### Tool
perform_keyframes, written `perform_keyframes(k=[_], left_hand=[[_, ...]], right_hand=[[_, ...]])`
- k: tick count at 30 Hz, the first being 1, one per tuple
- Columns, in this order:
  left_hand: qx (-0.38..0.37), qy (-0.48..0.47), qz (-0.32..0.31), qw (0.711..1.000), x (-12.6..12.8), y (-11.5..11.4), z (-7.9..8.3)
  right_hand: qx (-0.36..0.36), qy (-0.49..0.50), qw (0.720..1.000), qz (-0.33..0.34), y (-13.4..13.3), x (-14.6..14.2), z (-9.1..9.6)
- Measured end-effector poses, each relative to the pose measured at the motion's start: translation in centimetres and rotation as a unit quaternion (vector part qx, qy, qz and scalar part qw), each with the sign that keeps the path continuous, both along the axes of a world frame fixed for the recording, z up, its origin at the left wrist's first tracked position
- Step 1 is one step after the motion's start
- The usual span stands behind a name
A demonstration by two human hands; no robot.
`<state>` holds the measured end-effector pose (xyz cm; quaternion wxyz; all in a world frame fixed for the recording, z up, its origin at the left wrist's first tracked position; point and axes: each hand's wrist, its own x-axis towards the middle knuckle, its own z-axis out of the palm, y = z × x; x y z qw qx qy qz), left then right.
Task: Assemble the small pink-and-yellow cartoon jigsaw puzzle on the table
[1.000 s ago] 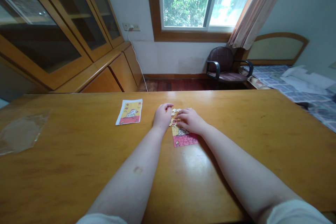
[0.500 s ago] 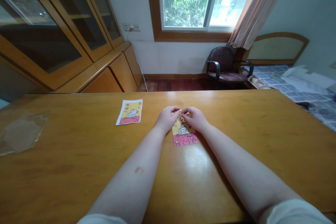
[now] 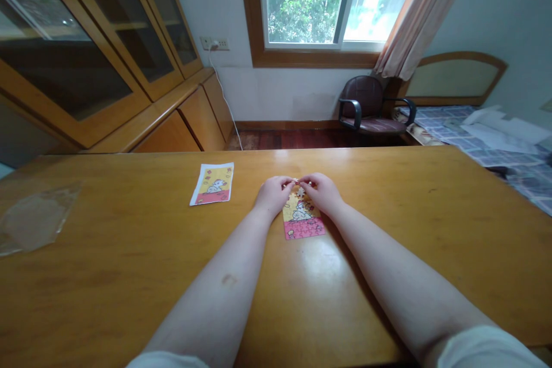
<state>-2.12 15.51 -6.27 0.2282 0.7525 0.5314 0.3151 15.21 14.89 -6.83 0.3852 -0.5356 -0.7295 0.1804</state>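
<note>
A jigsaw puzzle [image 3: 304,229] with a white cartoon animal on yellow above a pink band lies on the wooden table [image 3: 172,264]. Its lower part is joined; the upper part is partly covered by my hands. At its upper left, my left hand [image 3: 276,192] is closed, thumb and fingers pinching small puzzle pieces. From the upper right my right hand [image 3: 321,191] pinches pieces too, its fingertips almost meeting the left ones. A puzzle piece [image 3: 301,191] shows between the hands, just above the joined part. Exact piece edges at the fingertips are too small to make out.
A picture card [image 3: 214,185] with the same design lies left of my hands. Clear plastic wrap [image 3: 37,218] is at the table's far left. Beyond the table stand a glass-door cabinet [image 3: 142,92], a brown armchair [image 3: 366,103] and a bed [image 3: 470,121].
My fingertips have shifted slightly at the puzzle's top, the right hand rising a little. More of the piece between the hands now shows. The card and wrap stay put.
</note>
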Motion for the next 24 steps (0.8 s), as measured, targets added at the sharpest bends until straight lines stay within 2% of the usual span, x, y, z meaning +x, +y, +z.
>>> perform_keyframes(k=[6, 12, 18, 22, 24], left_hand=[[-0.018, -0.006, 0.029, 0.999, -0.07, 0.07, 0.05], [-0.052, -0.045, 0.055, 0.996, 0.10, -0.09, 0.37], [-0.036, -0.014, 0.076, 0.996, -0.15, 0.13, 0.26], [-0.017, 0.027, 0.084, 0.996, -0.38, 0.22, 0.08], [-0.015, 0.072, 0.081, 0.994, -0.43, 0.20, -0.06]], right_hand=[[0.010, 0.011, 0.999, 0.044, -0.03, 0.07, 0.15], [-0.026, 0.038, 0.998, 0.039, -0.01, 0.17, 0.14], [-0.037, 0.056, 0.995, 0.071, -0.05, 0.07, -0.02], [-0.068, 0.019, 0.997, -0.006, 0.28, 0.30, -0.33], [-0.056, -0.028, 0.997, -0.036, 0.56, 0.59, -0.49]])
